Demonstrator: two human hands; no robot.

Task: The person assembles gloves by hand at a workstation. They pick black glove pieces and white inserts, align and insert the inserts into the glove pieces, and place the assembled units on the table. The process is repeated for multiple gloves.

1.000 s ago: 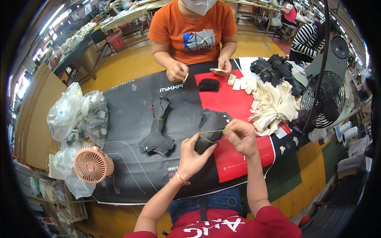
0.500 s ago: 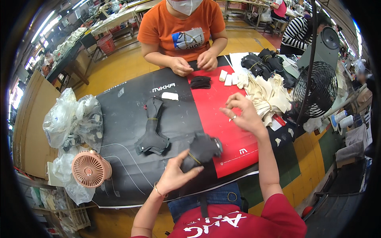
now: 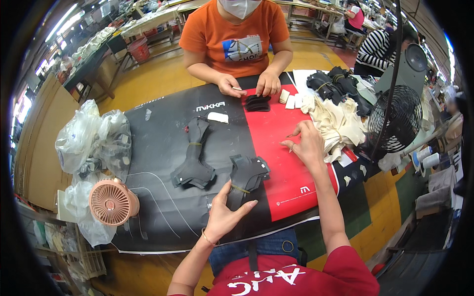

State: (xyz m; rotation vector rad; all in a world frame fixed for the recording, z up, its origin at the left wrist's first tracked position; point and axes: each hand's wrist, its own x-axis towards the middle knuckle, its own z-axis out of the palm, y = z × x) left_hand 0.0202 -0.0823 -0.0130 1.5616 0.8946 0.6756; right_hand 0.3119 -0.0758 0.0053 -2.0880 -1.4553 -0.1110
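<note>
A bundle of dark grey cut pieces (image 3: 247, 172) with a yellowish band round it lies on the black half of the table mat, near me. My left hand (image 3: 226, 217) is at its near end, thumb and fingers spread on either side. To the right, my right hand (image 3: 310, 145) hovers over the red part of the mat, its fingers curved and apart with nothing visible between them. Close to its fingers is a banded heap of cream fabric pieces (image 3: 338, 123). A second banded dark grey bundle (image 3: 195, 158) rests left of the first.
Across the table a person in an orange shirt (image 3: 234, 39) handles a black stack (image 3: 257, 103). Small cream stacks (image 3: 290, 102) and more dark bundles (image 3: 335, 85) sit at the far right. A pink fan (image 3: 113, 201), plastic bags (image 3: 91, 138) and a black fan (image 3: 395, 118) flank the table.
The near dark bundle, blurred before, now lies still, and my left hand has spread around it. The other person's hand has moved onto the black stack.
</note>
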